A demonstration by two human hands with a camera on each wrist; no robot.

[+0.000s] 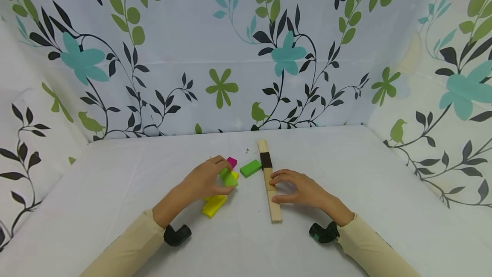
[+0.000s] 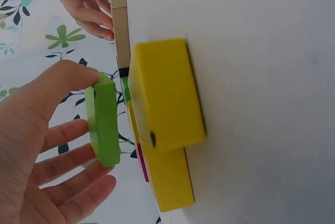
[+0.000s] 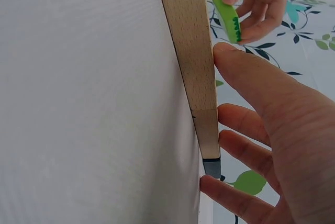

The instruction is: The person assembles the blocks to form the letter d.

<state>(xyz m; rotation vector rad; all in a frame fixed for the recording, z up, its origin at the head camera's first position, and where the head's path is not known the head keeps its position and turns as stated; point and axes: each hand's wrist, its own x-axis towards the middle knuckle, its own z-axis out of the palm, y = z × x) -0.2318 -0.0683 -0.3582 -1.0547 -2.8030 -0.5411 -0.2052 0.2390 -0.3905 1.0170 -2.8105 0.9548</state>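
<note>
My left hand (image 1: 203, 179) pinches a light green block (image 1: 228, 177) between thumb and fingertips, raised over several loose blocks. In the left wrist view, that green block (image 2: 104, 122) tilts above the table beside two yellow blocks (image 2: 170, 96). Dark green marks show along its edge in the right wrist view. My right hand (image 1: 303, 189) is at the right side of a straight row of plain wooden blocks (image 1: 273, 208), its fingertips against the wood. A dark brown block (image 1: 265, 160) sits within this row, towards the far end.
Another green block (image 1: 250, 169) lies just left of the row, near the dark block. A magenta block (image 1: 232, 162) is partly hidden behind my left hand. White cloth (image 1: 330, 153) covers the table, and a leaf-patterned curtain (image 1: 230, 63) hangs behind it.
</note>
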